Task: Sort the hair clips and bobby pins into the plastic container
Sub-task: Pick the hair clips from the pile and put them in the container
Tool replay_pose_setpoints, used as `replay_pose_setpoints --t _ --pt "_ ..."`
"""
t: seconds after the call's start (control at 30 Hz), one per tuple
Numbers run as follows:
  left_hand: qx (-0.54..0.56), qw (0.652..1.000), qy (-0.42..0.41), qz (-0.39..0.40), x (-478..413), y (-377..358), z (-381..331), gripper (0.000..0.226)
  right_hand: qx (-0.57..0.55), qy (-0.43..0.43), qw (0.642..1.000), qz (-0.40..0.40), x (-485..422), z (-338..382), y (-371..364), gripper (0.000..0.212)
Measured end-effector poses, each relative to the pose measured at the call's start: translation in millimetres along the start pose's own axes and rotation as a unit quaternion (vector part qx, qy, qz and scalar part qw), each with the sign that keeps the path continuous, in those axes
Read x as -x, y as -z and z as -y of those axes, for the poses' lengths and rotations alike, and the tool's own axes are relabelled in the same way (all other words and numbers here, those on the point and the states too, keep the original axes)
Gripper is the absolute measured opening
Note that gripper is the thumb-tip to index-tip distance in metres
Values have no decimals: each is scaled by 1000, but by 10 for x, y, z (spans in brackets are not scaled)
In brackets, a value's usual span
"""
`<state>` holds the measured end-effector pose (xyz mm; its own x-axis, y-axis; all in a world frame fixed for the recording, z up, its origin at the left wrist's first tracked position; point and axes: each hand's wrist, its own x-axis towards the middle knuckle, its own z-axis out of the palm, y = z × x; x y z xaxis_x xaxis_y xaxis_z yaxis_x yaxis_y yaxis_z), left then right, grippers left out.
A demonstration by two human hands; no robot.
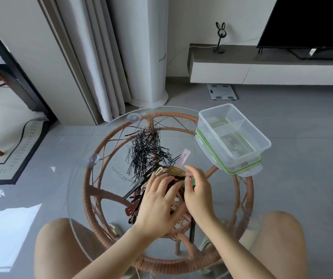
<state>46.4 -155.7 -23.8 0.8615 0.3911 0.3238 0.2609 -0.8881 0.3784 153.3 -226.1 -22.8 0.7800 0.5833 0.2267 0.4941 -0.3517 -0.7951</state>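
Bobby pins (147,150) lay in a black tangle on the far-left part of the tabletop, none yet moved. Just nearer, the left hand (157,202) rested on the heap of hair clips (135,208), its fingers stretched nearly straight and spread, gripping nothing that showed. Beside it the right hand (198,194) pinched a green clip (192,181) between thumb and curled fingers, the forefinger lifted. A pink clip (184,159) lay apart, between the pins and the hands. To the right, at the table's edge, stood the plastic container (242,158) on its green-sealed lid (242,171). A divider (228,125) split it into two compartments, and both looked bare.

By this the sorting seemed barely begun: the step in hand was picking the first clip from the pile. The next move would call for carrying it right, over the container's wall, into one compartment and keeping the other for pins. The tangled pins would likely cling together and need teasing apart.

The table was a round glass top (81,178) on a woven rattan frame (87,190), with the grey tiled floor visible through it. Round the room, left to right, were a bordered rug (16,154), pale curtains (93,67), a white tower unit (151,57), a bathroom scale (222,92), a low cabinet (262,71) and a dark television (312,23).
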Motion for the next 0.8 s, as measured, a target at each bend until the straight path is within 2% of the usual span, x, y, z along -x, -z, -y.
replay_pose_setpoints --t 0.1,0.17,0.23,0.3,0.37,0.5,0.57,0.67,0.8 --pt "97 994 19 -39 -166 82 60 36 31 12 999 38 18 112 110 38" --pt "77 996 19 -34 -394 95 97 38 73 24 996 53 -17 158 250 40" --pt "1 1000 13 15 -683 27 136 45 143 65 987 -20 -101 193 424 36" --pt "-53 993 11 107 -976 -88 182 52 205 82 972 -86 -267 166 597 28" --pt "-82 980 5 182 -1198 -205 223 56 257 69 959 -101 -500 67 743 26" --pt "-76 965 -16 252 -1323 -300 168 63 318 -9 948 -8 -908 -210 948 33" --pt "-55 961 -9 272 -1242 -309 119 66 312 2 950 26 -950 -289 962 17" --pt "-43 961 -18 272 -1094 -251 79 69 318 39 946 48 -908 -338 953 31" --pt "-67 947 -37 312 -962 -72 -88 85 324 48 943 55 -807 -365 994 31"
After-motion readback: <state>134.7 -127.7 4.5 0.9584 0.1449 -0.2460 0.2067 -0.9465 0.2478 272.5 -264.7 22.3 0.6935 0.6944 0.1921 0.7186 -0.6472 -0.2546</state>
